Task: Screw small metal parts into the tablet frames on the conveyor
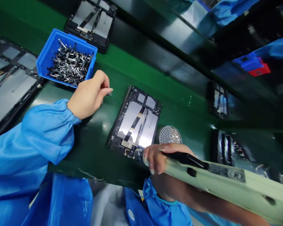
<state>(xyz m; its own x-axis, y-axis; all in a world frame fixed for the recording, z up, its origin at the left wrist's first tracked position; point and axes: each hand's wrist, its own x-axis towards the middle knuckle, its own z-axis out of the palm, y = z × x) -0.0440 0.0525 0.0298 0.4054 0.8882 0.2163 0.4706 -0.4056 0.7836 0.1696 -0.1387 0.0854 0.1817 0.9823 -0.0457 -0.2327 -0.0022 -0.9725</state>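
Note:
Between the thumb and fingertips of my left hand (87, 95) is a small dark and metallic piece (110, 94), too small to name surely. That hand is just in front of a blue bin (42, 59) full of little black and silver parts (70, 65). My right hand (158, 158) is wrapped round a pale green electric screwdriver (224, 180). The screwdriver's metal nose (139, 154) is over the lower edge of an opened tablet (146, 125); whether its tip touches is hidden. A round dish of screws (171, 135) stands right of the tablet, beyond my right hand.
Another opened tablet (11, 83) lies at the left, and one more (93, 23) sits behind the bin. A dark metal ledge (153, 47) runs along the green bench's (94, 147) far side. Blurred devices (219, 100) are at the right.

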